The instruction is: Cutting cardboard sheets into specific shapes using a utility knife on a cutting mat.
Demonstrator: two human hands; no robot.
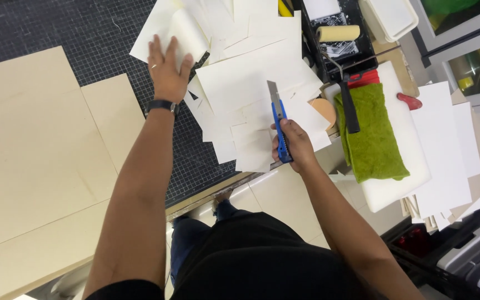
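Observation:
My right hand point(294, 145) grips a blue utility knife point(278, 119) with its blade extended, held over a heap of white paper offcuts point(240, 83) at the table's edge. My left hand point(167, 69), with a ring and a dark wristband, rests flat with fingers spread on a curled white sheet point(181, 28) at the far side of the heap. Both arms reach out over the dark gridded cutting mat point(95, 39).
Large beige boards point(34, 150) cover the mat at the left. To the right lie a green towel point(370, 133) on a white board point(412, 139), a paint roller point(337, 33) in a black tray, a white tub point(390, 16) and stacked white sheets point(451, 150). Tiled floor shows below.

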